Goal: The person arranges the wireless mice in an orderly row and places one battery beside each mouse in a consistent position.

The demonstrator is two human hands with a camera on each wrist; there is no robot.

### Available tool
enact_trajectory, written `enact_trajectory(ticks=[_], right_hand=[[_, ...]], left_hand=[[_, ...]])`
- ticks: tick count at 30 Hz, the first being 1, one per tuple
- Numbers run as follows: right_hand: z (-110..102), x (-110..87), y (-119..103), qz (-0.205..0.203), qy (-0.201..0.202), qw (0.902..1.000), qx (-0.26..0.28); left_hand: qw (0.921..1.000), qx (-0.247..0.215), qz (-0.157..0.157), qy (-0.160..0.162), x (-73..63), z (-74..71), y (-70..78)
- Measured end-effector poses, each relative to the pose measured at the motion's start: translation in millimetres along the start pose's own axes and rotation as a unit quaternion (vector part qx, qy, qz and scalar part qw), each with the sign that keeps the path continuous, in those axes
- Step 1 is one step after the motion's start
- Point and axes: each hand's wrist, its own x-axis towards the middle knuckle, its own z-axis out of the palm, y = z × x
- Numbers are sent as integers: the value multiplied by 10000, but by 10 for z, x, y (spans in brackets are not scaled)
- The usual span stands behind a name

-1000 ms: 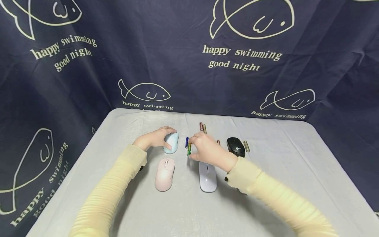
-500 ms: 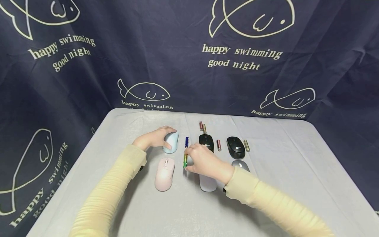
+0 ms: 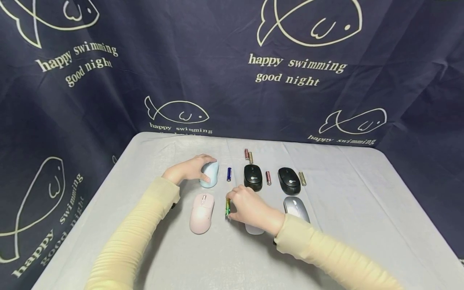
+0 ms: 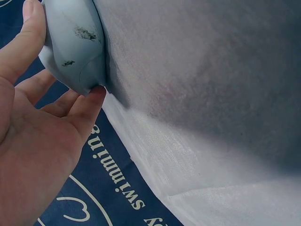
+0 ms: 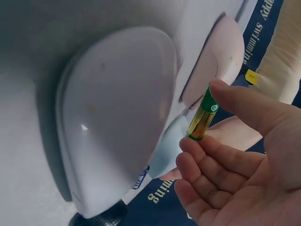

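Observation:
My left hand (image 3: 190, 168) grips a light blue computer mouse (image 3: 209, 176) at the table's left side. The left wrist view shows thumb and fingers on opposite sides of that mouse, which has dark scuffs. Between thumb and fingertip, my right hand (image 3: 251, 207) pinches a green and gold battery (image 5: 203, 115) by its ends. This hand is above a white mouse (image 3: 254, 229) and hides most of it in the head view. To the battery's left lies a pink mouse (image 3: 201, 213). A blue battery (image 3: 229, 174) lies beside the light blue mouse.
Two black mice (image 3: 253, 177) stand farther right, with a grey mouse (image 3: 296, 209) nearer. A red battery (image 3: 268, 178) lies between the black mice and a gold battery (image 3: 302, 178) right of them. Two more batteries (image 3: 250, 157) lie at the back. A dark curtain (image 3: 232, 80) hangs behind.
My right hand has moved toward the table's near edge with the green and gold battery, uncovering a black mouse, a red battery and the grey mouse. The left hand stays on the light blue mouse.

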Motion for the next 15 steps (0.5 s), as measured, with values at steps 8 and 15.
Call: enact_trajectory(ticks=[8, 15], right_hand=[[118, -21, 12, 34, 97, 9999, -102], [176, -37, -26, 22, 29, 9998, -220]], left_hand=[[10000, -9, -47, -31, 6, -5, 9], [10000, 5, -22, -35, -7, -10, 30]])
